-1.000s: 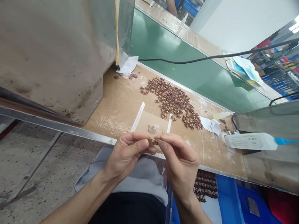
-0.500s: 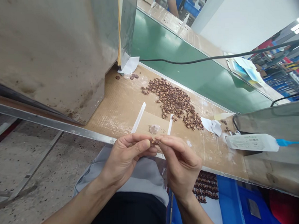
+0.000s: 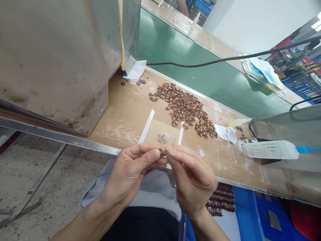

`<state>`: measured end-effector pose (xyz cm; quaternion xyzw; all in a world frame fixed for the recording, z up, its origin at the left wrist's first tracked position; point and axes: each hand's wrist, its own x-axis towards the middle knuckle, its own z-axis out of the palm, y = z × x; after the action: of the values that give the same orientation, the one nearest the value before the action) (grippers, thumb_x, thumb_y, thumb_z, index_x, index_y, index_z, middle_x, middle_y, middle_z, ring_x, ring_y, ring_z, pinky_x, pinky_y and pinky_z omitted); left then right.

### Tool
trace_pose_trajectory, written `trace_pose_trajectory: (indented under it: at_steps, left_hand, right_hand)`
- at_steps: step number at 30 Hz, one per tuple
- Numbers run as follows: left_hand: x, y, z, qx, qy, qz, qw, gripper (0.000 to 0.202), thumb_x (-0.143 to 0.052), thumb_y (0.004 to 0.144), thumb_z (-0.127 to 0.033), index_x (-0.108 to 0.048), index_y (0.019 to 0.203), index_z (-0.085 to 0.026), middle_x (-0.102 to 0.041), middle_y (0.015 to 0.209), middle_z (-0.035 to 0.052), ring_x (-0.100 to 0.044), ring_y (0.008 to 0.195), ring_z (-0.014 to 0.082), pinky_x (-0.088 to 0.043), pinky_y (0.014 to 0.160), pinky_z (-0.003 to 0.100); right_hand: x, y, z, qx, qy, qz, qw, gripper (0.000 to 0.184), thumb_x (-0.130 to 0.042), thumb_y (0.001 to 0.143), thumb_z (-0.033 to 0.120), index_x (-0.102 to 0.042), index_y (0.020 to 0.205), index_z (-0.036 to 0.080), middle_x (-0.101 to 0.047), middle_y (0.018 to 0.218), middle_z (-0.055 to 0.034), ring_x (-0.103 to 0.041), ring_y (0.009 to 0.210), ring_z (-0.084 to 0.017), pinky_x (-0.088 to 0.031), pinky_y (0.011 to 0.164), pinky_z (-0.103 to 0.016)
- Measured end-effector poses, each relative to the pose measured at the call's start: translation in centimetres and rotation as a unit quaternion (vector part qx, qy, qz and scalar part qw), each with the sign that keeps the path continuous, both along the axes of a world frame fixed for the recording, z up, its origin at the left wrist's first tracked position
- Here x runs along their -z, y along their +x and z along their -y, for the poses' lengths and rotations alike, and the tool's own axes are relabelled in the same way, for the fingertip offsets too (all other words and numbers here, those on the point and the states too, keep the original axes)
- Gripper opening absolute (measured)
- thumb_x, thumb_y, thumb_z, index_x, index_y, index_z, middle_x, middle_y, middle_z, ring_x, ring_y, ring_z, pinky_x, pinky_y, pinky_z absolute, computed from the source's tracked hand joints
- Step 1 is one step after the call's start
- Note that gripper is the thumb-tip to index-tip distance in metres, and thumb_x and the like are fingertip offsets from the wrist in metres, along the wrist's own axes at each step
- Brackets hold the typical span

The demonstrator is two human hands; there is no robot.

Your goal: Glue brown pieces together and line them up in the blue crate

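My left hand (image 3: 132, 169) and my right hand (image 3: 192, 179) meet at the near edge of the cardboard-covered bench (image 3: 128, 114). Both pinch one tiny brown part (image 3: 163, 152) between thumb and fingertips. Just beyond the fingertips lie a small clear round dish (image 3: 164, 138) and two white strips (image 3: 146, 126). Farther back a large pile of small brown parts (image 3: 185, 109) spreads across the cardboard.
A big grey metal housing (image 3: 55, 57) fills the left. A green conveyor belt (image 3: 201, 73) runs behind the bench, with a black cable (image 3: 213, 63) over it. A white tube with a blue tip (image 3: 272, 150) lies at right. A blue bin (image 3: 245, 216) with brown parts sits below.
Both hands have kept pinching the tiny part and shifted slightly left and down in view; the fingertips have closed in tighter around it.
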<state>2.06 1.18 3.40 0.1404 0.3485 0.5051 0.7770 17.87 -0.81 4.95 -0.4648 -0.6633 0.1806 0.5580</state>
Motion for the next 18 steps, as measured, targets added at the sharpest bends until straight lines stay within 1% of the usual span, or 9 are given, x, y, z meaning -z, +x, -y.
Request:
trace_pose_trajectory:
  at_steps: [5, 10, 12, 14, 16, 18]
  left_hand:
    - [0.1, 0.3, 0.0, -0.002, -0.003, -0.008, 1.000, 0.025, -0.109, 0.074, -0.032, -0.092, 0.087, -0.020, -0.088, 0.080, 0.0054, -0.083, 0.069, 0.0139, -0.070, 0.076, 0.019]
    - [0.5, 0.9, 0.2, 0.001, -0.001, -0.018, 1.000, 0.021, -0.107, 0.078, -0.030, -0.092, 0.089, -0.020, -0.089, 0.085, 0.0055, -0.084, 0.072, 0.0146, -0.071, 0.079, 0.021]
    - [0.7, 1.1, 0.3, 0.010, 0.014, -0.027, 0.999, 0.020, -0.104, 0.082, -0.029, -0.092, 0.095, -0.020, -0.089, 0.085, 0.0058, -0.085, 0.074, 0.0157, -0.071, 0.079, 0.022]
    - [1.1, 1.2, 0.2, 0.028, 0.034, -0.043, 0.998, 0.025, -0.102, 0.086, -0.032, -0.091, 0.105, -0.020, -0.089, 0.088, 0.0073, -0.086, 0.077, 0.0181, -0.072, 0.080, 0.024]
    - [1.6, 1.2, 0.2, 0.038, 0.051, -0.069, 0.996, 0.033, -0.098, 0.090, -0.037, -0.089, 0.117, -0.020, -0.091, 0.100, 0.0106, -0.087, 0.081, 0.0215, -0.073, 0.081, 0.028]
    - [2.3, 1.1, 0.2, 0.029, 0.063, -0.104, 0.992, 0.038, -0.094, 0.093, -0.042, -0.087, 0.122, -0.018, -0.090, 0.111, 0.0132, -0.088, 0.084, 0.0239, -0.073, 0.082, 0.031]
  right_hand:
    - [0.2, 0.2, 0.0, 0.003, 0.018, 0.005, 1.000, 0.037, -0.077, 0.099, -0.005, -0.086, 0.120, 0.024, -0.087, 0.114, -0.0053, -0.085, 0.106, -0.023, -0.072, 0.097, -0.039]
    - [0.5, 0.8, 0.3, 0.004, -0.004, 0.002, 1.000, 0.035, -0.078, 0.100, -0.001, -0.086, 0.121, 0.026, -0.087, 0.115, -0.0037, -0.084, 0.107, -0.022, -0.071, 0.099, -0.039]
    - [0.6, 1.1, 0.5, 0.010, -0.018, 0.001, 1.000, 0.034, -0.078, 0.101, 0.001, -0.085, 0.121, 0.028, -0.087, 0.115, -0.0030, -0.084, 0.106, -0.022, -0.071, 0.099, -0.039]
    - [0.7, 1.7, 0.7, 0.020, -0.026, 0.002, 0.999, 0.033, -0.079, 0.102, 0.003, -0.085, 0.120, 0.029, -0.087, 0.114, -0.0025, -0.085, 0.105, -0.022, -0.071, 0.097, -0.038]
    - [1.1, 3.0, 0.7, 0.043, -0.030, 0.014, 0.999, 0.031, -0.079, 0.102, 0.004, -0.086, 0.119, 0.029, -0.087, 0.112, -0.0023, -0.085, 0.104, -0.023, -0.071, 0.095, -0.038]
    - [1.9, 5.1, 0.6, 0.087, -0.025, 0.046, 0.995, 0.030, -0.079, 0.102, 0.006, -0.086, 0.118, 0.029, -0.087, 0.111, -0.0024, -0.084, 0.103, -0.023, -0.070, 0.095, -0.039]
